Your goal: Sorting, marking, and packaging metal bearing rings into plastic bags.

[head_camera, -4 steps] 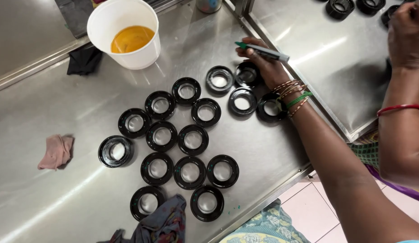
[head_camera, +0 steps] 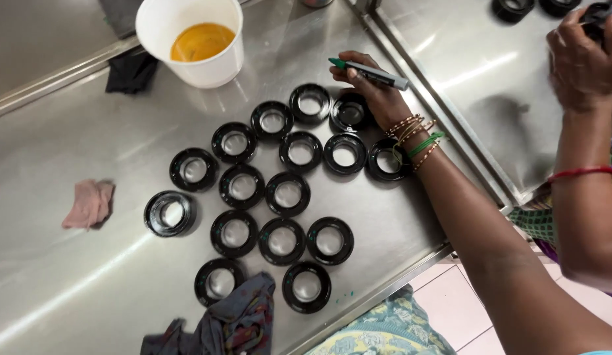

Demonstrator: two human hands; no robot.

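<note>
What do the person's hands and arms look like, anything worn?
Both forearms are bare, no sleeves in view. Left hand: stack of thin gold-coloured bangles with one green bangle at the wrist. Right hand: single thin red bangle on the wrist. No gloves.

table [head_camera: 69, 276]: brushed stainless steel, reflective | rings [head_camera: 287, 194]: glossy black plastic | tub [head_camera: 217, 66] above rings: smooth white plastic | rag [head_camera: 89, 204] left of rings: matt pink cloth

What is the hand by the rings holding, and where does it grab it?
The left hand holds a green-tipped marker, gripped around the middle of its grey barrel. The right hand grips a dark thing, mostly hidden.
</note>
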